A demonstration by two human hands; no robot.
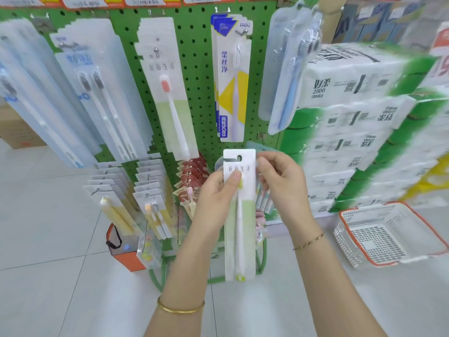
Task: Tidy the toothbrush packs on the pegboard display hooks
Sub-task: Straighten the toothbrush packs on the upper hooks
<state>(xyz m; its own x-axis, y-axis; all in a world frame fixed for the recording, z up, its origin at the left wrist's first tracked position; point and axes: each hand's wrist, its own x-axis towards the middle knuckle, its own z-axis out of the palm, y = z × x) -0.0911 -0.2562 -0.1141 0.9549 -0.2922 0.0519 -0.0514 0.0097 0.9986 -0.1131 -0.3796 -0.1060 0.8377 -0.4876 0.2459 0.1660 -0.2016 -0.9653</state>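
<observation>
Pegboard [194, 69] bkgd; pack [243, 227] btwn left hand [213, 198], right hand [281, 183]

Toothbrush pack [239, 215] before the pegboard [194, 76], basket [388, 235] on the floor right.

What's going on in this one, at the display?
A person faces a green pegboard of hanging toothbrush packs. Both hands hold one loose white-and-green pack upright in front of it: the left hand grips its side with the thumb across the front, the right hand pinches its upper edge. It is not on a hook yet.
</observation>
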